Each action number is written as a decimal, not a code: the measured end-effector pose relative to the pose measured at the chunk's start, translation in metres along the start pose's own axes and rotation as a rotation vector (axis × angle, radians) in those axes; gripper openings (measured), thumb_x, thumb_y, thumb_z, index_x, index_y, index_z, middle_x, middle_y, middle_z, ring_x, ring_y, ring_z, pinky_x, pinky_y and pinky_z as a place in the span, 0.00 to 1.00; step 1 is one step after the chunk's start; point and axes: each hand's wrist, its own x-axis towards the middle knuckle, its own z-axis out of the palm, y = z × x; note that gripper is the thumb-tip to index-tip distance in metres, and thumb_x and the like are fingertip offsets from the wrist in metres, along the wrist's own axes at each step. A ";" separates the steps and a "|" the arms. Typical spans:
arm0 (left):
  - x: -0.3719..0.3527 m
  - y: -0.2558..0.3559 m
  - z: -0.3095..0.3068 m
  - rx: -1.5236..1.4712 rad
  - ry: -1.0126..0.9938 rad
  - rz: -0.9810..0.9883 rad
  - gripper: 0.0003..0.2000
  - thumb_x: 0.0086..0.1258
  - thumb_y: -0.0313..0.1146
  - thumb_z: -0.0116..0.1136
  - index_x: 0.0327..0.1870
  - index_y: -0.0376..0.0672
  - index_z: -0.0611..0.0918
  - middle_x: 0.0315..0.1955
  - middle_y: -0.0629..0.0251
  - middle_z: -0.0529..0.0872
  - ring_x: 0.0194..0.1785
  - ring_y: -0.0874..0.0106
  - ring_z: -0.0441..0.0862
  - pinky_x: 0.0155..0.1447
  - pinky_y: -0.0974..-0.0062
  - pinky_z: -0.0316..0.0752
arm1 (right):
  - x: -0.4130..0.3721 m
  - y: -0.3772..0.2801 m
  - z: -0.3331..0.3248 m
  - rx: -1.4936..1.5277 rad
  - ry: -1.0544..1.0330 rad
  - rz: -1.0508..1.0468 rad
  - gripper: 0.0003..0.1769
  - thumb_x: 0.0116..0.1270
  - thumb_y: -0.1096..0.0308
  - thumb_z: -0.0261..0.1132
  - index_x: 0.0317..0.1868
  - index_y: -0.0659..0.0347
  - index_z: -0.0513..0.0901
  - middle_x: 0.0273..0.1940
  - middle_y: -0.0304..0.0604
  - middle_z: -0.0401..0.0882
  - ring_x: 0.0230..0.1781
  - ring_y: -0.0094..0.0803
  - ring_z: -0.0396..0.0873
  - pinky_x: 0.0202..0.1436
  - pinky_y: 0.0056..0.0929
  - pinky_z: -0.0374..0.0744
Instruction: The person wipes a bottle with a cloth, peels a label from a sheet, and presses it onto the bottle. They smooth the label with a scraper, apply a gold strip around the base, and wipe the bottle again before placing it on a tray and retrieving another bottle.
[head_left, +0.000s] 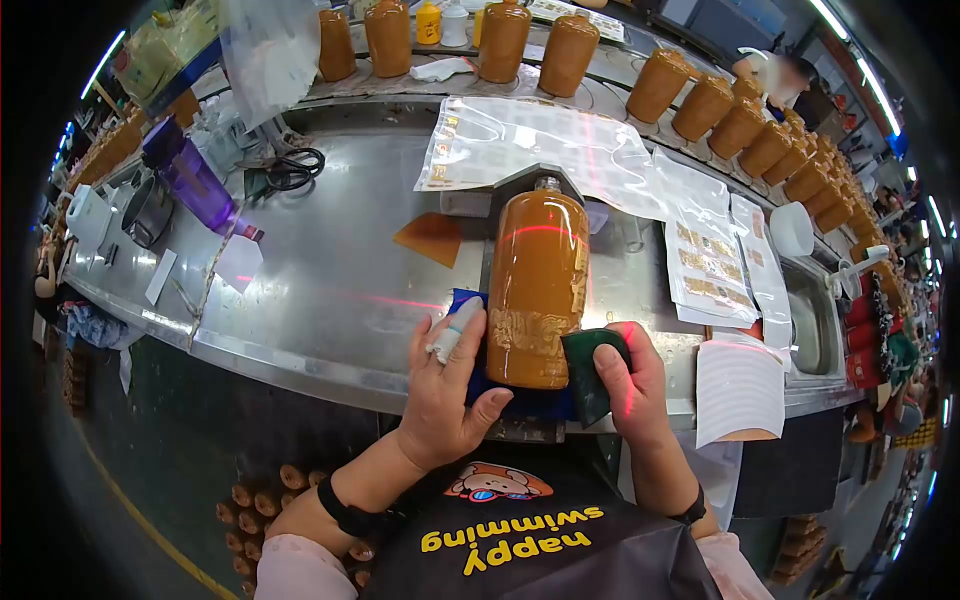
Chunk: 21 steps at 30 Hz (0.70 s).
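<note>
A glossy brown bottle point(538, 270) lies on its side on a blue cloth point(550, 402), its neck toward a dark angled holder point(503, 190). A raised gold pattern point(525, 332) shows near its base, and a red laser line crosses its upper part. My left hand point(452, 385), with white tape on a finger, is at the bottle's left side, fingers apart and holding nothing. On the right, my right hand point(633, 380) grips a dark green pad point(596, 370) against the lower right side of the bottle.
Plastic decal sheets point(530, 140) lie behind the bottle, and more sheets point(705, 260) to the right. A purple water bottle point(190, 175) stands at left. Brown bottles point(568, 55) line the back conveyor. A sink point(815, 320) is at right. A person point(780, 75) is at the back right.
</note>
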 end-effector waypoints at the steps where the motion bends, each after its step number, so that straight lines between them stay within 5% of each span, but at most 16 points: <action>1: 0.004 0.002 -0.004 0.034 0.021 0.019 0.37 0.74 0.56 0.48 0.69 0.26 0.66 0.64 0.41 0.73 0.69 0.46 0.67 0.76 0.47 0.47 | 0.000 0.000 0.000 0.013 0.002 0.011 0.12 0.74 0.63 0.62 0.47 0.64 0.76 0.35 0.35 0.78 0.34 0.18 0.73 0.40 0.19 0.74; 5: 0.026 0.023 -0.011 0.160 0.013 0.199 0.38 0.73 0.56 0.51 0.68 0.26 0.67 0.63 0.42 0.74 0.70 0.48 0.65 0.76 0.46 0.46 | 0.000 0.000 0.001 -0.014 0.015 0.000 0.12 0.74 0.64 0.62 0.47 0.64 0.75 0.34 0.35 0.78 0.34 0.18 0.72 0.39 0.19 0.74; 13: -0.002 0.005 -0.001 0.039 0.029 -0.052 0.37 0.69 0.49 0.58 0.71 0.30 0.65 0.64 0.48 0.75 0.70 0.51 0.65 0.74 0.43 0.45 | 0.001 -0.001 0.001 0.039 0.008 0.029 0.11 0.73 0.65 0.62 0.47 0.65 0.76 0.34 0.35 0.78 0.34 0.18 0.73 0.38 0.20 0.74; 17: 0.024 0.023 -0.010 0.258 -0.022 0.150 0.36 0.69 0.50 0.58 0.70 0.32 0.67 0.65 0.41 0.72 0.69 0.46 0.66 0.75 0.42 0.42 | 0.000 -0.002 -0.001 -0.052 0.010 -0.004 0.11 0.73 0.65 0.62 0.46 0.64 0.76 0.34 0.36 0.78 0.34 0.19 0.73 0.39 0.21 0.75; 21: 0.022 0.011 0.004 0.116 0.041 0.126 0.38 0.63 0.47 0.67 0.70 0.34 0.68 0.65 0.41 0.72 0.68 0.45 0.69 0.76 0.44 0.47 | 0.000 0.004 -0.003 0.048 0.001 0.021 0.11 0.73 0.65 0.63 0.47 0.63 0.76 0.35 0.35 0.78 0.35 0.18 0.72 0.40 0.20 0.75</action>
